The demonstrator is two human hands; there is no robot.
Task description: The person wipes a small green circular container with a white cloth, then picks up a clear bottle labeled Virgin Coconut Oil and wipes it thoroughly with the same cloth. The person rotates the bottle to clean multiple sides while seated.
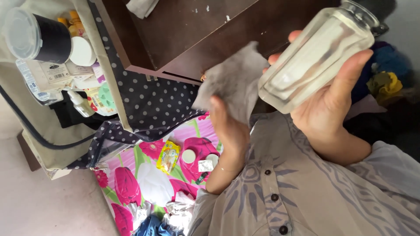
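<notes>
My right hand [330, 107] has its fingers wrapped around a clear faceted glass jar [315, 57], tilted sideways. My left hand [229, 126], raised with fingers closed, pinches a grey crumpled cloth [234, 78] just beside it.

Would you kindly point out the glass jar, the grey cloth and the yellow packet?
glass jar [313, 61], head view, middle of its clear side.
grey cloth [234, 81], head view, centre of the fabric.
yellow packet [168, 157], head view, its middle.

A dark brown wooden cabinet [175, 30] occupies the top centre. Left of it hangs a dotted fabric organiser [148, 105] holding a black lidded tub [41, 37], a white jar lid [82, 51] and a small white bottle [81, 104]. Below the cabinet lies a floral sheet [131, 183] carrying a yellow packet [168, 156], a round white lid [189, 156] and crumpled foil [179, 209].
</notes>
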